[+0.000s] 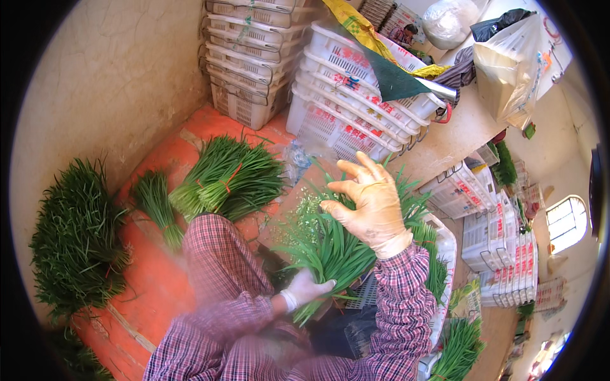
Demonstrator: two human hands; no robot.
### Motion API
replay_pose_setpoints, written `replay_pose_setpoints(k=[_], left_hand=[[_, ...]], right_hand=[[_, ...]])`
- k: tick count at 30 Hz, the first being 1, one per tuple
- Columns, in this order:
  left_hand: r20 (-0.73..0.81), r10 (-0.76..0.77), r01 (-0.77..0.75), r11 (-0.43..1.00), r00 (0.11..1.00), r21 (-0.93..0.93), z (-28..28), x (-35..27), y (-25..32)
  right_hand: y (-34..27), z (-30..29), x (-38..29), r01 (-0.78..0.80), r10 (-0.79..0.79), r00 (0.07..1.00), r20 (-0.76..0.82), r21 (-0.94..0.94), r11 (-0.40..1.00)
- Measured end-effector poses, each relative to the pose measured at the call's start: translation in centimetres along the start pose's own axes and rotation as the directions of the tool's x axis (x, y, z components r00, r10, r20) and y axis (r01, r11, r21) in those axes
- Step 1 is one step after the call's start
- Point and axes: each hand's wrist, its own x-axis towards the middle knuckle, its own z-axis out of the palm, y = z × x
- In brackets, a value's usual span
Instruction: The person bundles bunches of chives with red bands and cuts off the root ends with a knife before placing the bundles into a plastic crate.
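A bunch of long green leafy stalks, likely garlic chives [333,247], lies across my left hand [307,289], which wears a pale glove and grips it low down. Raised over the leaves is my right hand [369,207] in a cream rubber glove, its fingers apart and nothing between them. Small pale green trimmings [305,214] cover a brown board [281,226] beyond the bunch. At the left, tied bunches of chives [231,176] with red bands rest on the orange floor sheet, beside a smaller bunch [159,205].
A large heap of greens [76,243] stands by the left wall. Stacked white plastic crates [352,95] rise ahead, with another stack [255,57] beside them. At my right, a white crate [448,257] holds more bunches. Farther off, a person [402,35] sits among crates.
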Motion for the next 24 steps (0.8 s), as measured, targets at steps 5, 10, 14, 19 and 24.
replay_pose_setpoints(k=[5,10,14,19,24], left_hand=[[0.046,-0.026,0.026,1.000,0.999,0.007,0.2,0.0,0.7],[0.038,-0.119,0.121,0.990,0.992,-0.066,0.0,-0.2,1.7],[-0.060,-0.175,0.149,0.941,0.983,-0.305,-0.7,0.8,1.4],[0.191,-0.382,0.398,0.589,0.904,-0.704,-2.8,4.1,0.4],[0.221,-0.509,0.443,0.368,0.832,-0.818,-3.6,3.7,2.9]], right_hand=[[1.5,-0.1,-0.3,0.050,-0.049,0.997,0.051,-0.021,0.999],[3.1,-4.0,1.3,-0.066,0.108,0.977,-0.183,0.223,0.973],[0.4,-6.4,-0.2,-0.156,0.125,0.967,-0.224,-0.130,0.979],[-3.0,-6.4,-10.6,-0.375,0.357,0.926,0.122,0.405,0.834],[-2.2,-1.4,-19.5,-0.749,0.533,0.658,0.533,0.385,0.540]])
